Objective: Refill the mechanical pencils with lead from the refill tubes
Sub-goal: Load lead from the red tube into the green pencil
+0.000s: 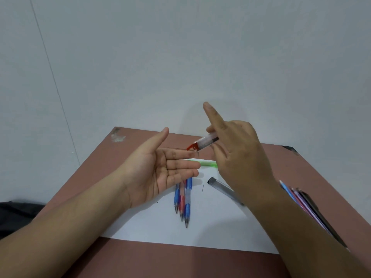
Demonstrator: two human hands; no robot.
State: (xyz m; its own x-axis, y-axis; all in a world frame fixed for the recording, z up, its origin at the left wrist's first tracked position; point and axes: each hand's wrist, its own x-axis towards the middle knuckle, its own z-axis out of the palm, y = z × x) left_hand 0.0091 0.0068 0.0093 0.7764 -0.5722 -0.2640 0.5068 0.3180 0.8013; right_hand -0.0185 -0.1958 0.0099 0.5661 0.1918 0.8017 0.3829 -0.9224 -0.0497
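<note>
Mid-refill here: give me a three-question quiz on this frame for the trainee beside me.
1. True or false: the left hand is palm up and holds nothing.
2. What does the right hand hold? A) red-capped refill tube B) green pencil C) grey tube
3. How many pencils lie together on the white paper below the left hand?

Key: 1 true; 2 A; 3 three.

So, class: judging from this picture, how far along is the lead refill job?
Done: nothing shows as refilled. In hand: the right hand tips a red-capped refill tube toward the open left palm. Left: three pencils lie untouched on the white paper, two loose leads and a grey tube beside them.
</note>
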